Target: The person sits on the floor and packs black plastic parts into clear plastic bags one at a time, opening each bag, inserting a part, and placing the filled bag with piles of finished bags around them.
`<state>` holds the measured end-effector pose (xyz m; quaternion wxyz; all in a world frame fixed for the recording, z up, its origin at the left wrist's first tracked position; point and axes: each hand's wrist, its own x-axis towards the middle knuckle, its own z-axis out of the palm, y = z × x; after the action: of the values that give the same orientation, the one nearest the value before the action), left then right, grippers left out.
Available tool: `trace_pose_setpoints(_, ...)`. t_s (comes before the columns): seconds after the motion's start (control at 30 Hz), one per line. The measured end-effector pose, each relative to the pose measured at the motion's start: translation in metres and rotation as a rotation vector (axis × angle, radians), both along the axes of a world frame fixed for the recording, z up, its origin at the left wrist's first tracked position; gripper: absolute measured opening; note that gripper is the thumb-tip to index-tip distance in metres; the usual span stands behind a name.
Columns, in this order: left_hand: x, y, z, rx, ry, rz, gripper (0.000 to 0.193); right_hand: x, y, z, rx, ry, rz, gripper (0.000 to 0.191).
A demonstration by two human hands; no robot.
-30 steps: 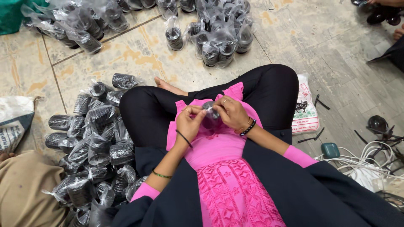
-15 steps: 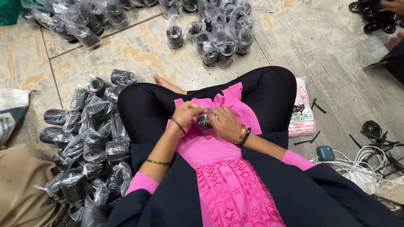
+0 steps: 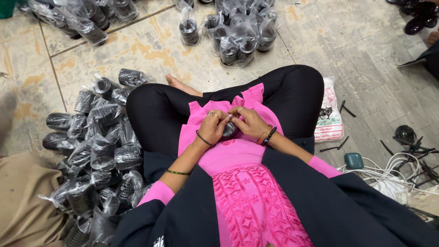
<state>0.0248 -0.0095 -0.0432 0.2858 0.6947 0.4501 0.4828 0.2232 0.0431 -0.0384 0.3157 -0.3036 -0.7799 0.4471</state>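
Note:
I sit cross-legged on a tiled floor in a pink tunic and black leggings. My left hand and my right hand meet over my lap, both closed around a small dark round part in clear plastic wrap. Fingertips of both hands pinch the wrap at its top. Most of the part is hidden by my fingers.
A heap of plastic-bagged black cylinders lies at my left. More bagged cylinders stand ahead and at the far left. A printed white bag, white cables and a teal box lie at my right.
My hands have dropped a little lower into my lap and closed tighter around the wrapped part. The view has shifted slightly.

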Motion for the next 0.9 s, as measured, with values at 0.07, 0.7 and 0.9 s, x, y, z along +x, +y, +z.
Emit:
trace_pose_setpoints(0.07, -0.001, -0.002, 0.004, 0.044, 0.039, 0.017, 0.013, -0.003, 0.002, -0.001, 0.103, -0.017, 0.019, 0.021)
trace_pose_setpoints(0.7, -0.024, 0.01, -0.028, -0.63, -0.578, -0.103, 0.015, -0.017, -0.012, 0.033, 0.617, -0.172, -0.037, 0.015)
trace_pose_setpoints(0.9, -0.003, -0.013, 0.039, 0.412, 0.423, 0.225, 0.015, -0.02, -0.009, 0.012, -0.179, 0.121, -0.141, 0.003)
